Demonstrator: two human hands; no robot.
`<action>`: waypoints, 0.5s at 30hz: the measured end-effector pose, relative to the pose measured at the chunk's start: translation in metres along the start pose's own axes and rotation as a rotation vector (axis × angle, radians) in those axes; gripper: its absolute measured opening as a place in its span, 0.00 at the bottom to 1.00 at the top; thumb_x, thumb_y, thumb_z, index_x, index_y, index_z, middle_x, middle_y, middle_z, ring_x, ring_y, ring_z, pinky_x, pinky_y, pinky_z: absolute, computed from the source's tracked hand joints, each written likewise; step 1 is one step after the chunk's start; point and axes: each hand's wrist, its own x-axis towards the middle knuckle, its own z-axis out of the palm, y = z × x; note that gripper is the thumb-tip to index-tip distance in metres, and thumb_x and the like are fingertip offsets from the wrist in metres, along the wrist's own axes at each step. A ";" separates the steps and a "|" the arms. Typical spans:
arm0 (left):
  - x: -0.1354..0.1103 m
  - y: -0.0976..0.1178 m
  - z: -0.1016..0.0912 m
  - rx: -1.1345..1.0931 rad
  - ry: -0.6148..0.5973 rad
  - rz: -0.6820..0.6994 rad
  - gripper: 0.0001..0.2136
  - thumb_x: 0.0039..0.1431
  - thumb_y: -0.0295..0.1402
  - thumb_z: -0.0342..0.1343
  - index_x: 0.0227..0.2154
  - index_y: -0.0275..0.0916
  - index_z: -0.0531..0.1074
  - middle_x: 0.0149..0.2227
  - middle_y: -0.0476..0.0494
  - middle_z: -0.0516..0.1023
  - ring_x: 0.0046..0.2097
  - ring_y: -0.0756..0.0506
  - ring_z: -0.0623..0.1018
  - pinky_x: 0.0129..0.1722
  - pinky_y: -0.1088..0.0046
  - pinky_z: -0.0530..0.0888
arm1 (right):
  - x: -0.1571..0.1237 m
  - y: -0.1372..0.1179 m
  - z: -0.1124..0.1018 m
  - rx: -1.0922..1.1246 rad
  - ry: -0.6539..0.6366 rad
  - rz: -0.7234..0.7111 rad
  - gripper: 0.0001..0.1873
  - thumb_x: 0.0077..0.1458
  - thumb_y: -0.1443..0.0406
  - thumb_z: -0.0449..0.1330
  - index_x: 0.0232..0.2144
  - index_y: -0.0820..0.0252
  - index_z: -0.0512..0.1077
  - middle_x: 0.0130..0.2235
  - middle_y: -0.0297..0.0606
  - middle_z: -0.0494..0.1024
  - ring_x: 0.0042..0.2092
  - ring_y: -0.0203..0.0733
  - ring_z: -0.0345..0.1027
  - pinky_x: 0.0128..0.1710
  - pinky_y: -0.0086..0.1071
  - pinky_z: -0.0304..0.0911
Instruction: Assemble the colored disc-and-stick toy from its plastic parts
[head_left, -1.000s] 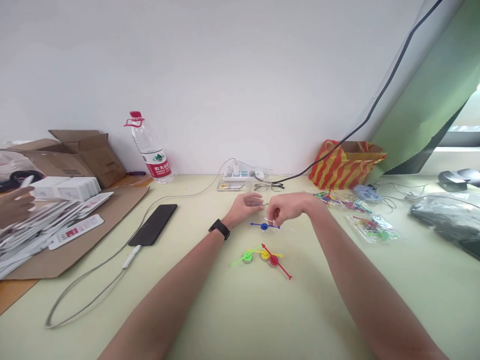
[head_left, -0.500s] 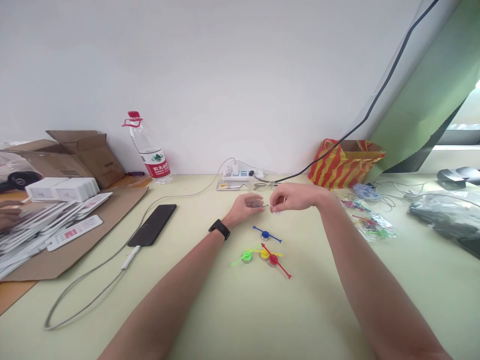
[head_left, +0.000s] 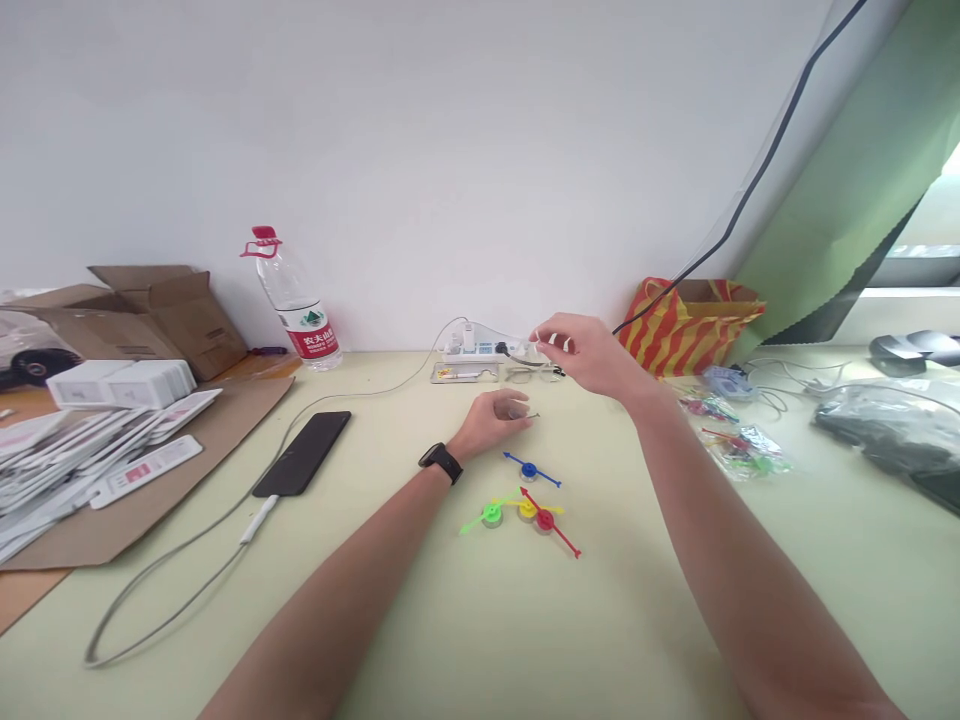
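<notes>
My left hand [head_left: 493, 424], a black watch on its wrist, is closed near the tabletop around a small clear piece [head_left: 514, 411] with a thin dark pin sticking out to the right. My fingers hide most of it. Higher and to the right, my right hand [head_left: 574, 350] is raised, pinching a small white piece [head_left: 537, 340] too small to name. Nearer me lie arrow spinners on clear round bases: a blue spinner [head_left: 529, 470], a green spinner [head_left: 492, 514], a yellow spinner [head_left: 526, 509] and a red spinner [head_left: 545, 520]. The red arrow overlaps the yellow one.
A power strip [head_left: 480, 345] and a clear case [head_left: 465, 373] are by the wall. A phone [head_left: 302, 453] on a cable, a water bottle [head_left: 300, 300] and a cardboard box [head_left: 165, 320] stand left. Right are a striped bag [head_left: 686, 325] and plastic packets [head_left: 742, 452].
My right hand has moved up and away from my left hand, carrying the small white piece. My left hand has stayed nearly still. The co-worker's hand at the left edge is out of view.
</notes>
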 end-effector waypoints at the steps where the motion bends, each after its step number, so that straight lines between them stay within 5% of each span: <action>1: 0.000 0.001 0.000 0.001 -0.008 -0.001 0.26 0.48 0.41 0.75 0.49 0.36 0.78 0.43 0.35 0.85 0.44 0.40 0.84 0.50 0.59 0.80 | 0.000 0.001 0.004 -0.069 -0.033 -0.010 0.11 0.66 0.66 0.56 0.43 0.56 0.79 0.45 0.41 0.81 0.42 0.45 0.73 0.42 0.37 0.65; 7: -0.001 0.005 0.001 0.006 -0.045 -0.013 0.27 0.49 0.42 0.74 0.50 0.36 0.77 0.43 0.36 0.85 0.44 0.40 0.84 0.49 0.61 0.80 | 0.000 -0.002 0.022 -0.324 -0.205 -0.040 0.16 0.68 0.70 0.51 0.42 0.56 0.79 0.43 0.44 0.79 0.48 0.49 0.71 0.44 0.37 0.62; 11: -0.001 0.005 0.001 0.015 -0.041 -0.019 0.27 0.49 0.41 0.75 0.51 0.36 0.77 0.43 0.36 0.85 0.44 0.40 0.84 0.48 0.61 0.80 | -0.001 -0.007 0.019 -0.269 -0.172 -0.043 0.17 0.68 0.70 0.50 0.48 0.56 0.77 0.48 0.44 0.79 0.51 0.49 0.70 0.46 0.38 0.62; 15: 0.000 0.004 0.001 0.006 -0.039 -0.013 0.28 0.49 0.40 0.75 0.52 0.35 0.77 0.42 0.37 0.85 0.43 0.41 0.84 0.47 0.63 0.79 | -0.004 -0.010 0.011 -0.276 -0.175 0.019 0.12 0.68 0.67 0.53 0.40 0.56 0.77 0.45 0.42 0.80 0.48 0.48 0.71 0.40 0.36 0.60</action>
